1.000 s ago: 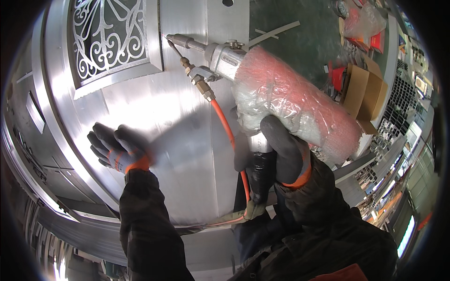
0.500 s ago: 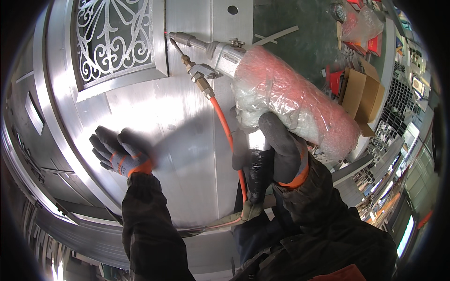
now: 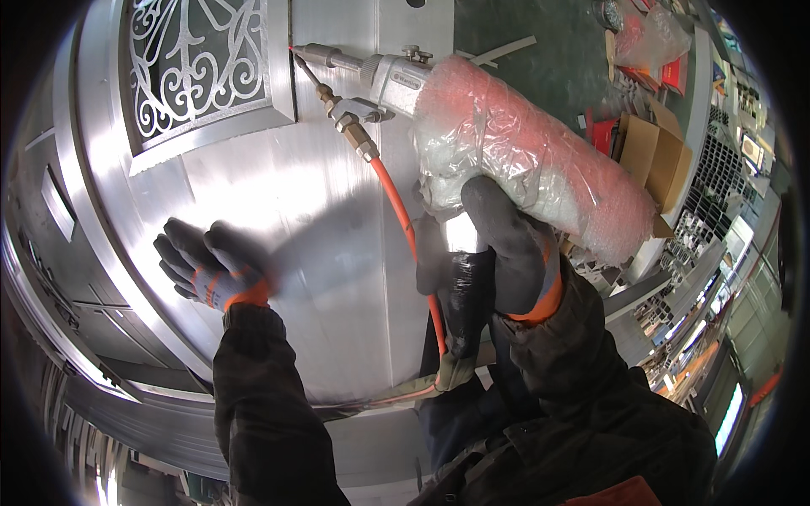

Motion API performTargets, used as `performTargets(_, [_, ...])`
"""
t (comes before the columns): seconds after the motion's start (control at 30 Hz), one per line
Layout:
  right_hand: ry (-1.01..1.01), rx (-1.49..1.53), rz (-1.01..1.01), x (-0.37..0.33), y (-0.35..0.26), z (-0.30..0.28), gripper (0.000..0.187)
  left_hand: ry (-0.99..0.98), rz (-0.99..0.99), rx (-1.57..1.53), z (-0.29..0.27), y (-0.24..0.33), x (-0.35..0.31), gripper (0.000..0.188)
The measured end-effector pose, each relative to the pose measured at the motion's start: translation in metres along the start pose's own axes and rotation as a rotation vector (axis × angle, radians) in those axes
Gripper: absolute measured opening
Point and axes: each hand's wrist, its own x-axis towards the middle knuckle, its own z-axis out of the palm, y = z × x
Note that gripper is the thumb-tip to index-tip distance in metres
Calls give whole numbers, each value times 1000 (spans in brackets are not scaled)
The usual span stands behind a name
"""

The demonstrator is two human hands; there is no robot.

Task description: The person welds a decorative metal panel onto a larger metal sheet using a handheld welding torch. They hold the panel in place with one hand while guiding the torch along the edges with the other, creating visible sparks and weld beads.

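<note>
A handheld laser welding gun (image 3: 395,83), its body covered in reddish and clear bubble wrap, lies across the view with its nozzle toward the upper left. The black-wrapped handle (image 3: 466,295) is gripped by my right hand (image 3: 510,244), in a dark glove with an orange cuff. The nozzle tip, with a small red spot, sits at the frame edge of a metal door panel (image 3: 329,325). Beneath the nozzle, a thin metal guide with brass-coloured fittings joins an orange hose (image 3: 393,198). My left hand (image 3: 211,261), gloved alike, rests on the panel with fingers spread, holding nothing.
White scrollwork (image 3: 198,72) fills a framed opening in the panel. At right stand an open cardboard box (image 3: 643,156), red packages (image 3: 673,76) and stacked square metal tubes (image 3: 710,181). Another metal panel (image 3: 59,211) lies at left. A pale strip (image 3: 506,51) lies on the green floor.
The door panel, gun and both hands sit slightly higher in the picture. The nozzle stays at the same place along the frame edge, and both hands keep their pose.
</note>
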Motion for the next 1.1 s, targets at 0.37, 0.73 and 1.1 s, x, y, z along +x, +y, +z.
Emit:
performTargets(0.37, [-45, 235, -24, 5, 12, -14, 40, 31, 21, 34, 2, -2, 0, 77])
performTargets(0.73, [-42, 193, 17, 1, 7, -24, 35, 59, 35, 50, 5, -5, 0, 76])
performTargets(1.1, [-10, 118, 80, -8, 7, -23, 37, 60, 31, 98, 7, -6, 0, 71])
